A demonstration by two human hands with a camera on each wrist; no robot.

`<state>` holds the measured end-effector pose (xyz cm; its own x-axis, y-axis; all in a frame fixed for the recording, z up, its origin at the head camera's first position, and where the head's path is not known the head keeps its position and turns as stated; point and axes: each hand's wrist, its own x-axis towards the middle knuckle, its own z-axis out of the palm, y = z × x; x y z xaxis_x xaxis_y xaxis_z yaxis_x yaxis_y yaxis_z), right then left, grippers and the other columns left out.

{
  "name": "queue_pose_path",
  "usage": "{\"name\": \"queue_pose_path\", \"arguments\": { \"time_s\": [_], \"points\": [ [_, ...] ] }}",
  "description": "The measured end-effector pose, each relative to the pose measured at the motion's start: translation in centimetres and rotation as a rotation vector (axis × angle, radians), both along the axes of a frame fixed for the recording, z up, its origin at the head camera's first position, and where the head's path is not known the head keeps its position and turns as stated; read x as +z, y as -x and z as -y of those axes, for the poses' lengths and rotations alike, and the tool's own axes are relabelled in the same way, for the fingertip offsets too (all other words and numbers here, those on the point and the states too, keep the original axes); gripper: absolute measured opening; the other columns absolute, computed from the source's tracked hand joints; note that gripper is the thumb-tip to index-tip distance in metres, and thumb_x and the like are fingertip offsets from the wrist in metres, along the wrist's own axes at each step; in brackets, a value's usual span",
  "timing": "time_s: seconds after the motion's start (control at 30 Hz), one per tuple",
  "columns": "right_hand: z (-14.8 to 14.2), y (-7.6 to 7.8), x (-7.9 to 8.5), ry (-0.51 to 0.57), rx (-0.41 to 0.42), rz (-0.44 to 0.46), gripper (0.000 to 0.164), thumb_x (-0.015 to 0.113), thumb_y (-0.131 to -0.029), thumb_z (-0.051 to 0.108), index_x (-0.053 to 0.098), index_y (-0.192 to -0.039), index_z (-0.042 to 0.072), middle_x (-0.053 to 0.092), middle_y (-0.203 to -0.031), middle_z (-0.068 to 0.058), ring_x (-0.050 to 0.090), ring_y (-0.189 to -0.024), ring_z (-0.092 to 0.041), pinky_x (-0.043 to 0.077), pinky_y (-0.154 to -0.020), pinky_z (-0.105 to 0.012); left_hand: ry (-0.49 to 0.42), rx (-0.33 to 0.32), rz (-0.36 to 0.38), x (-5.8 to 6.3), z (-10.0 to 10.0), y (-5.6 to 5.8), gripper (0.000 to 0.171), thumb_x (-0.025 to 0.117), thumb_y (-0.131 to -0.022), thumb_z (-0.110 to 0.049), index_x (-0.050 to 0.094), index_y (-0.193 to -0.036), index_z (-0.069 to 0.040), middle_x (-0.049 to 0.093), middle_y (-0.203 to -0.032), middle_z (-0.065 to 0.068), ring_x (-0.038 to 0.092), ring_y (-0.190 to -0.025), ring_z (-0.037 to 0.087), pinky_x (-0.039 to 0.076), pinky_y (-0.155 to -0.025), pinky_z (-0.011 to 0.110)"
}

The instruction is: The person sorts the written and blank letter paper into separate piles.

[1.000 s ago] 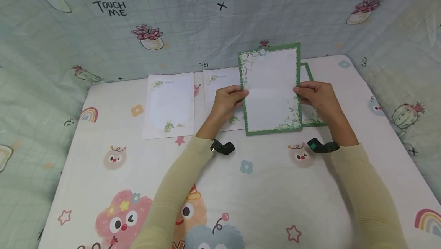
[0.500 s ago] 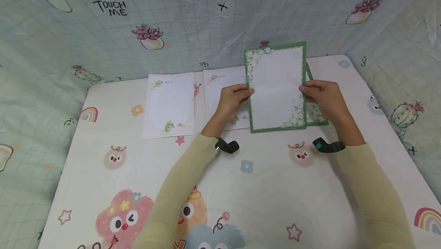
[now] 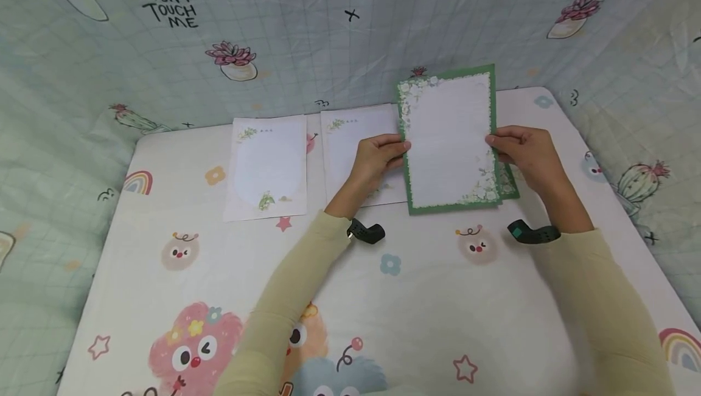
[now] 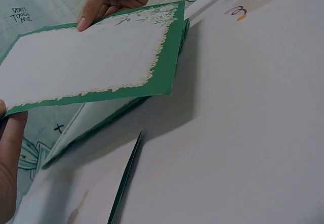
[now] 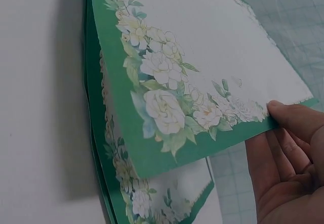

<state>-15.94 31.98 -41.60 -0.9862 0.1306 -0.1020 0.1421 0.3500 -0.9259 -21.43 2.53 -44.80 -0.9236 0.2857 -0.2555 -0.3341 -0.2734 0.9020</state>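
Shifted rightward since the earlier frame, left hand [image 3: 375,160] and right hand [image 3: 530,149] pinch opposite side edges of the green-bordered sheet [image 3: 451,143], right of centre in the frame, above the lower bordered sheet [image 3: 508,183]. For neat work, a light, even pinch and squared corners would probably serve best. DON'T TOUCH ME reads on the patterned cloth [image 3: 290,25] at upper left; the heading on the left white sheet [image 3: 268,168] is illegible.

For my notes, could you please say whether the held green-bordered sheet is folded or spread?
Spread: the sheet shows all four corners and its bordered face.
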Motion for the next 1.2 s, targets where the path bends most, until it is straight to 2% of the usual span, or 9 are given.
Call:
{"name": "queue_pose_path", "arguments": {
  "time_s": [0.17,0.33,0.47,0.57,0.7,0.83,1.1,1.2],
  "points": [
    [-0.6,-0.3,0.1,-0.018,0.003,0.011,0.049,0.07,-0.098,0.032,0.061,-0.129,-0.006,0.068,-0.096,0.024,0.066,-0.088,0.004,0.056,-0.076,-0.012,0.003,-0.005,-0.003,0.0,-0.6,-0.1,0.03,0.072,-0.093,0.002,0.067,-0.122,0.009,0.073,-0.097,0.007,0.071,-0.08,0.009,0.061,-0.073,0.023],
    [-1.2,-0.4,0.2,-0.027,-0.001,0.01,0.046,0.072,-0.097,0.033,0.064,-0.124,-0.002,0.069,-0.095,0.021,0.067,-0.087,0.003,0.057,-0.075,-0.013,0.016,-0.019,-0.019,-0.3,-1.2,0.0,0.03,0.072,-0.093,0.001,0.067,-0.122,0.009,0.075,-0.1,0.012,0.071,-0.078,0.009,0.062,-0.077,0.027],
    [-1.8,-0.6,0.1,-0.033,0.006,0.026,0.042,0.072,-0.096,0.034,0.066,-0.121,0.0,0.069,-0.094,0.021,0.068,-0.084,0.003,0.057,-0.074,-0.014,0.008,-0.028,-0.023,-0.5,-1.7,0.0,0.03,0.073,-0.092,0.002,0.068,-0.12,0.009,0.075,-0.103,0.016,0.072,-0.077,0.01,0.062,-0.075,0.027],
    [-2.2,-0.6,0.0,-0.047,0.01,0.038,0.041,0.072,-0.096,0.034,0.067,-0.121,0.001,0.069,-0.093,0.022,0.069,-0.082,0.003,0.058,-0.073,-0.014,0.001,-0.031,-0.007,-0.6,-2.1,0.0,0.03,0.074,-0.091,0.002,0.069,-0.119,0.008,0.075,-0.101,0.014,0.072,-0.077,0.01,0.062,-0.073,0.025],
    [-2.6,-0.5,0.1,-0.087,0.007,0.046,0.045,0.071,-0.097,0.035,0.067,-0.122,-0.001,0.069,-0.092,0.023,0.069,-0.08,0.004,0.057,-0.071,-0.014,0.003,-0.042,0.02,-0.7,-2.4,0.1,0.029,0.074,-0.092,0.001,0.068,-0.12,0.008,0.073,-0.098,0.009,0.072,-0.077,0.009,0.062,-0.08,0.03],
    [-2.8,0.0,0.2,-0.12,0.003,0.053,0.049,0.071,-0.096,0.037,0.065,-0.123,-0.003,0.07,-0.093,0.02,0.069,-0.079,0.004,0.057,-0.071,-0.013,0.008,-0.041,0.041,-0.8,-2.6,0.4,0.028,0.072,-0.093,0.003,0.068,-0.12,0.008,0.074,-0.102,0.013,0.072,-0.076,0.01,0.06,-0.087,0.035],
    [-3.4,0.7,0.5,-0.14,0.015,0.071,0.051,0.07,-0.097,0.036,0.064,-0.125,-0.006,0.068,-0.092,0.02,0.069,-0.078,0.004,0.057,-0.071,-0.013,0.006,-0.031,0.062,-0.8,-3.3,0.9,0.026,0.071,-0.093,0.004,0.069,-0.118,0.008,0.072,-0.107,0.016,0.075,-0.09,0.018,0.061,-0.081,0.027],
    [-3.5,1.0,0.5,-0.148,0.021,0.074,0.051,0.07,-0.098,0.035,0.063,-0.125,-0.007,0.068,-0.091,0.021,0.069,-0.077,0.004,0.057,-0.07,-0.014,0.009,-0.026,0.053,-0.8,-3.4,1.1,0.025,0.071,-0.093,0.004,0.07,-0.118,0.007,0.073,-0.105,0.015,0.075,-0.089,0.017,0.061,-0.082,0.028]
  ]
}}
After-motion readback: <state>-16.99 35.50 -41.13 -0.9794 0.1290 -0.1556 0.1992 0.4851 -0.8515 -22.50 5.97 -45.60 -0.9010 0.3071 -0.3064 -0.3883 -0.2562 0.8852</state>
